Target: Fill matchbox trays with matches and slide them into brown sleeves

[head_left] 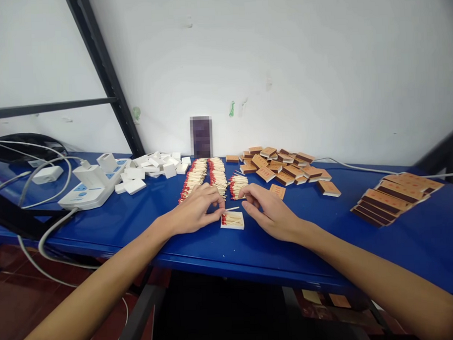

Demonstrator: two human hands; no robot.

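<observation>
A small white matchbox tray (232,227) with red-headed matches in it lies on the blue table between my hands. My left hand (198,208) is closed at the tray's left side, its thumb and finger pinching a matchstick (233,208) that points right over the tray's far edge. Curved, with a gap between thumb and forefinger, my right hand (270,211) hovers at the tray's right. Its forefinger is close to a short pile of matches (238,185); I see nothing in its grasp. Two longer rows of matches (218,175) lie beyond my left hand.
White trays (157,164) are heaped at back left, beside a power strip (97,187) with chargers and cables. Orange matchboxes (282,164) pile up at back right. Flat matchbox sleeves (396,196) overlap at far right. A dark shelf post (106,70) rises at left.
</observation>
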